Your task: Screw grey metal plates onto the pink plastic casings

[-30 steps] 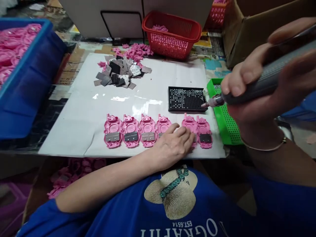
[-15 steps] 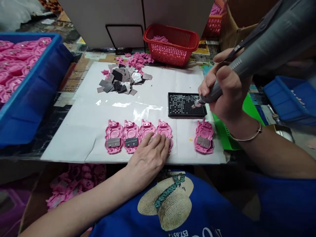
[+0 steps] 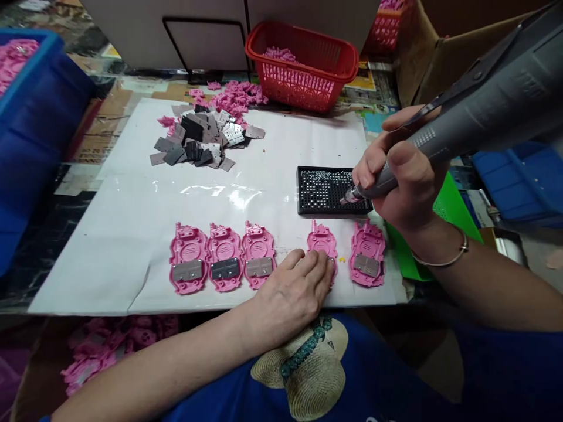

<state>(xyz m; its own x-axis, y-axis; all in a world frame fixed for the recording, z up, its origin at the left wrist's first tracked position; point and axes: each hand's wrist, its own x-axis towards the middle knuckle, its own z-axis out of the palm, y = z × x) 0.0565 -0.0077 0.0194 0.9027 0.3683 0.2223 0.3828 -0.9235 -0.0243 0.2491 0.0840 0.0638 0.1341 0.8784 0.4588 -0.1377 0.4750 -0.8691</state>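
Observation:
My left hand (image 3: 292, 293) lies over the lower part of a pink plastic shell (image 3: 322, 237), its fingers curled down on it; its metal plate is mostly hidden. In my right hand (image 3: 407, 176) is a grey electric screwdriver (image 3: 488, 105), slanting down to the left. Its tip is at a black screw tray (image 3: 334, 211) filled with small silver screws; whether it touches one I cannot tell. Left of my left hand, a row of pink shells (image 3: 225, 249) carries grey or black plates fixed with screws. Another shell (image 3: 367, 243) with a grey plate lies to the right.
Loose metal plates (image 3: 193, 132) and small pink parts (image 3: 233, 97) are heaped at the back. Behind them stands a red basket (image 3: 303, 88). A blue crate (image 3: 39, 152) is at left, a green tray (image 3: 457, 211) at right. A tiny yellow piece (image 3: 342, 259) lies between two shells.
My left hand has slid one pink shell rightward, out of the row and towards the rightmost shell. The screwdriver tip stays over the screw tray. The camera view has shifted slightly.

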